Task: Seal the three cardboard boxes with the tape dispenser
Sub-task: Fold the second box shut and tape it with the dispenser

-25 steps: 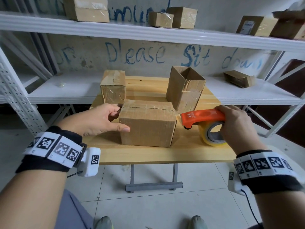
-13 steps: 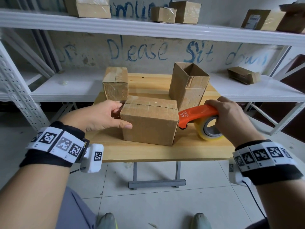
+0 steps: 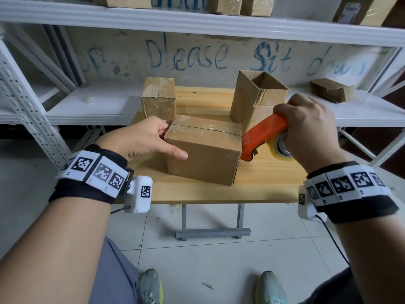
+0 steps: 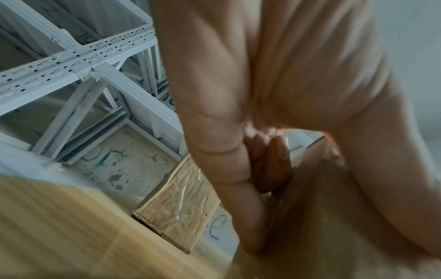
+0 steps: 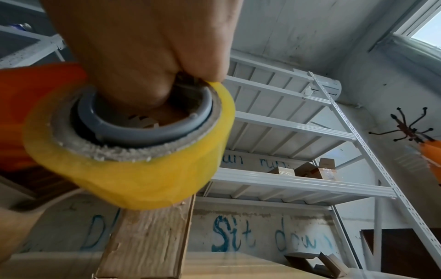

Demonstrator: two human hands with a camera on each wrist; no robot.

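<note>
A closed cardboard box (image 3: 203,150) lies near the table's front, its top seam showing. My left hand (image 3: 151,139) holds its left end, thumb along the front face, fingers behind the corner. My right hand (image 3: 306,128) grips the orange tape dispenser (image 3: 265,134) by its handle. The dispenser's head touches the box's upper right edge. Its yellow tape roll (image 5: 133,166) hangs below the fist. A taped box (image 3: 158,97) stands at the back left, and a tall box with an open top (image 3: 256,97) at the back right.
The boxes sit on a small wooden table (image 3: 263,183) in front of white metal shelving (image 3: 87,106). More cardboard boxes lie on the shelves, one (image 3: 332,89) to the right. Tiled floor and my shoes show below.
My right hand has carried the dispenser left and upward until its head meets the near box's right top edge. The left hand has stayed on the box's left end.
</note>
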